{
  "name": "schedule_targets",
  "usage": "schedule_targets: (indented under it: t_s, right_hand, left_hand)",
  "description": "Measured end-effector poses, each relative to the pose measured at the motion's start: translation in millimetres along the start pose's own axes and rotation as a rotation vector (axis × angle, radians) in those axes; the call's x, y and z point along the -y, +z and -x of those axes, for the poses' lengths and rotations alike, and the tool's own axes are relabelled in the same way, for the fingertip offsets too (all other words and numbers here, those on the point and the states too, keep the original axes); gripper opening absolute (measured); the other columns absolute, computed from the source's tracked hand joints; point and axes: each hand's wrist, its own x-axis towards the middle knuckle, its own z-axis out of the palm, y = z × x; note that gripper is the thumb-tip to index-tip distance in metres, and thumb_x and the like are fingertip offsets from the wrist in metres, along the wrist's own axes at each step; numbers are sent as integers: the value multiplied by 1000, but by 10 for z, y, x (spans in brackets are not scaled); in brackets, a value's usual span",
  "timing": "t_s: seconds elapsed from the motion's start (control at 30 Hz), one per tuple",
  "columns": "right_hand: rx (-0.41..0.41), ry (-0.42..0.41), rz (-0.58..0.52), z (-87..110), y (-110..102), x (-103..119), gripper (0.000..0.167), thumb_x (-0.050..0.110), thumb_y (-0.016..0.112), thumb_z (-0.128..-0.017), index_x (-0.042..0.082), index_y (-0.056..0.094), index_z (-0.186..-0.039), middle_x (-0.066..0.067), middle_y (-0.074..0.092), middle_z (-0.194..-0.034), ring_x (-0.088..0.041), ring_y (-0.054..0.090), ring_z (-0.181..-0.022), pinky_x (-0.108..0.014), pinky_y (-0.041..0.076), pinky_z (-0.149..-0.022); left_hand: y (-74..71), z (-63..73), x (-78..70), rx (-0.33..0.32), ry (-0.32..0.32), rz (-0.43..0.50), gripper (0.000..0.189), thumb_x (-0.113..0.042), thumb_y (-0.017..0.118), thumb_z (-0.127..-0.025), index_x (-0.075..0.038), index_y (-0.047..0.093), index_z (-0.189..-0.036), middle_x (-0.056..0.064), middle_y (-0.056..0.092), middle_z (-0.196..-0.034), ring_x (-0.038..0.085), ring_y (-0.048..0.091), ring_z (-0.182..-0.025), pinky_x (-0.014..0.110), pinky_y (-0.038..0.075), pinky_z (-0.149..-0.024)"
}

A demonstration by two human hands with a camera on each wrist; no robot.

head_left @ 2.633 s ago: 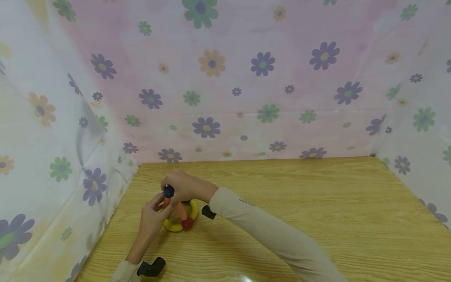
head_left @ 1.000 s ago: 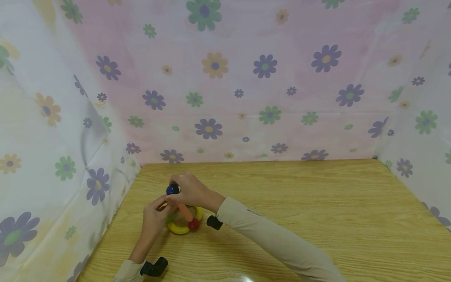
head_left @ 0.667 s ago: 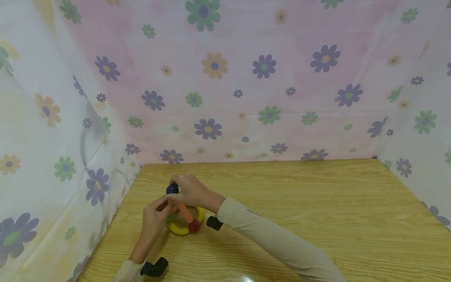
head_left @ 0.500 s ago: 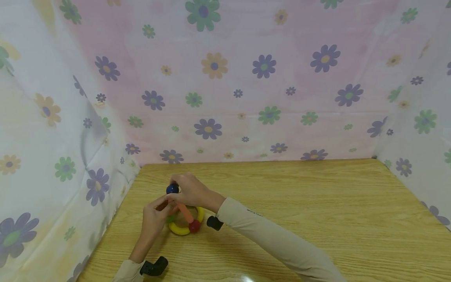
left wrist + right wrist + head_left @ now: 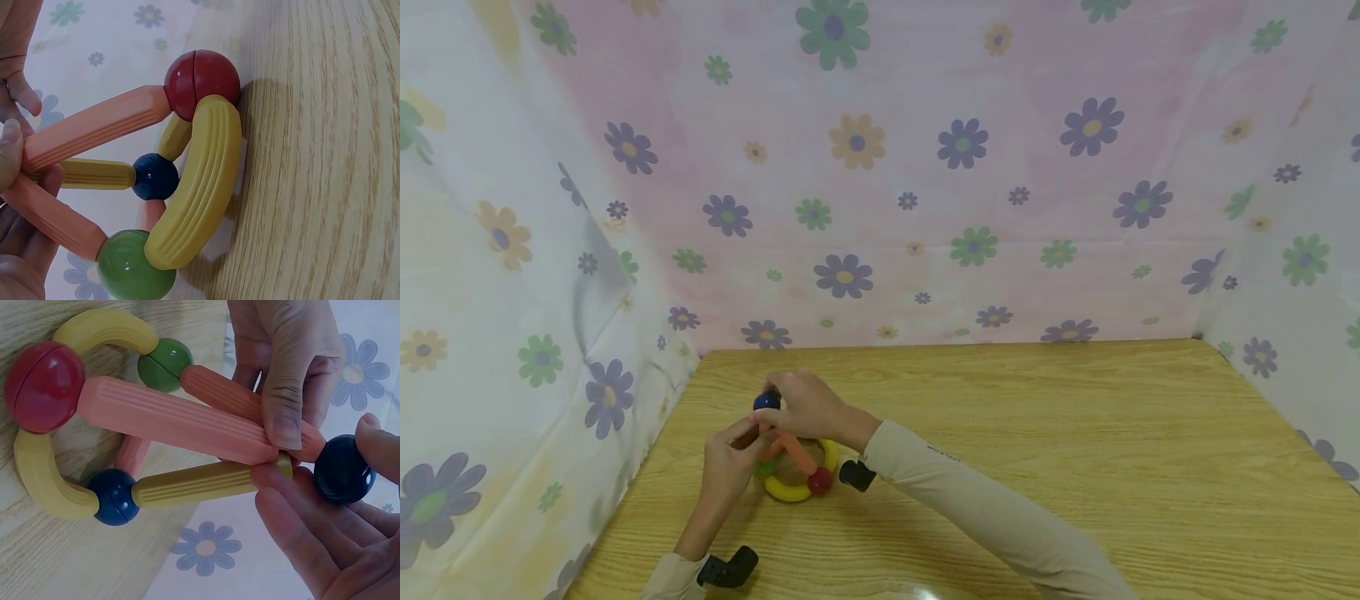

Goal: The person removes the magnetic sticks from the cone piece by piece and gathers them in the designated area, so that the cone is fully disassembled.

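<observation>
A frame of straight sticks, curved pieces and balls stands on the table; these look like magnetic building pieces. In the head view my left hand (image 5: 727,462) pinches upper ends of the pink sticks (image 5: 94,128) between thumb and fingers. Just above, my right hand (image 5: 811,406) holds a dark blue ball (image 5: 344,470), its thumb and fingers around it. That ball sits at the end of one pink stick. A straight yellow stick (image 5: 200,484) leans in there too. Below are a red ball (image 5: 820,481), a green ball (image 5: 134,265), another blue ball (image 5: 114,497) and curved yellow pieces (image 5: 200,187).
The wood-grain table (image 5: 1037,442) extends far to the right of the hands. Flowered cloth (image 5: 887,167) hangs behind and along both sides. Black wrist-camera mounts (image 5: 730,568) stick out near both wrists, one close to the red ball.
The base of the frame, with its red ball and yellow pieces, has shifted a little to the right. Both hands have moved slightly right and keep their grips; green now shows more clearly below them.
</observation>
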Motion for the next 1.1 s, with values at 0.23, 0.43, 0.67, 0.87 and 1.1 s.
schedule_targets:
  t_s: [0.23, 0.43, 0.67, 0.87, 1.1]
  right_hand:
    - [15, 45, -41, -11, -6, -17, 26, 28, 64, -91, 4, 62, -102, 2, 59, -74, -6, 45, -51, -14, 38, -50]
    - [25, 64, -77, -19, -8, -59, 28, 31, 61, -93, 5, 62, -102, 0, 62, -80, -5, 50, -58, -15, 39, -52]
    - [24, 122, -171, -27, -41, -143, 31, 35, 62, -92, 6, 65, -102, 1, 66, -89, -5, 58, -72, -18, 44, -57]
    - [12, 101, -232, -11, -25, -228, 26, 32, 65, -90, 8, 66, -99, 3, 65, -88, -6, 60, -78, -17, 47, -61]
    - [22, 71, -241, 76, -93, -269, 21, 30, 65, -90, 10, 64, -97, 4, 63, -87, -6, 60, -78, -17, 48, -66]
  left_hand:
    - [29, 17, -270, 2, 99, -45, 7, 6, 68, -83, 5, 70, -89, 19, 68, -82, 11, 61, -65, 19, 48, -55]
    - [19, 28, -253, 35, 143, -7, 13, 8, 65, -84, 11, 68, -96, 25, 67, -91, 10, 65, -76, 19, 51, -62]
    - [22, 0, 15, 20, 74, 66, 21, 0, 69, -84, 2, 71, -106, 19, 69, -98, 10, 66, -87, 21, 52, -70]
    - [20, 3, 80, -1, 58, 90, 26, -4, 71, -83, 2, 70, -109, 18, 69, -99, 9, 66, -88, 22, 53, -72]
    - [0, 3, 34, 17, 34, 51, 28, -7, 72, -83, -1, 69, -110, 16, 67, -103, 7, 64, -90, 22, 52, -74]
